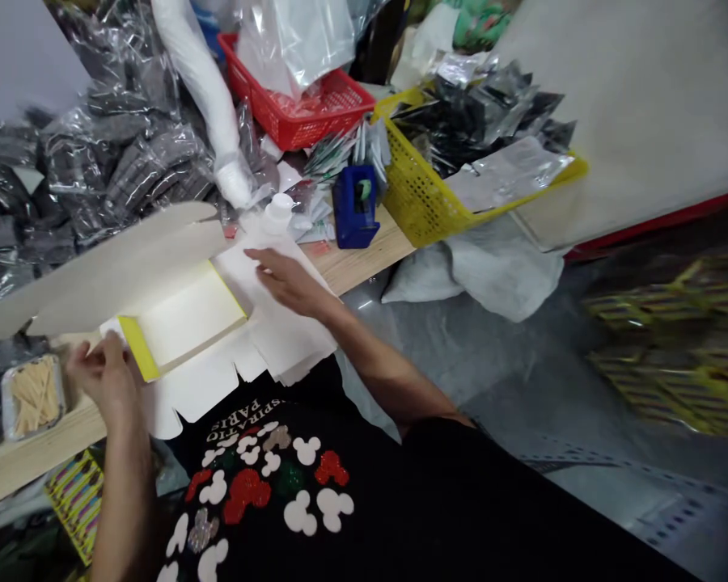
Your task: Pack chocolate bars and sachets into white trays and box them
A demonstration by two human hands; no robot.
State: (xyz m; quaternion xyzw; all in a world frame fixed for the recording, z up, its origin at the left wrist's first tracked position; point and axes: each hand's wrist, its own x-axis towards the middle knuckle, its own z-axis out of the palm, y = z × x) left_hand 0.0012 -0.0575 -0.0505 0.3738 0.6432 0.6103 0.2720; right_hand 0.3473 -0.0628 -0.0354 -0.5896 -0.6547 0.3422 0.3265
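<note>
Cardboard carton (188, 315) lies pinched by the left hand (106, 380), under the open right hand (288, 283).

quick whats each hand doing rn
Left hand: closed, pinching the yellow-edged end of the cardboard box.
Right hand: open, lying flat on the white card flap, holding nothing.

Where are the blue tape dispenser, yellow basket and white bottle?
Blue tape dispenser (347, 220): head view, blue body.
Yellow basket (420, 194): head view, front wall.
White bottle (277, 204): head view, cap.
</note>
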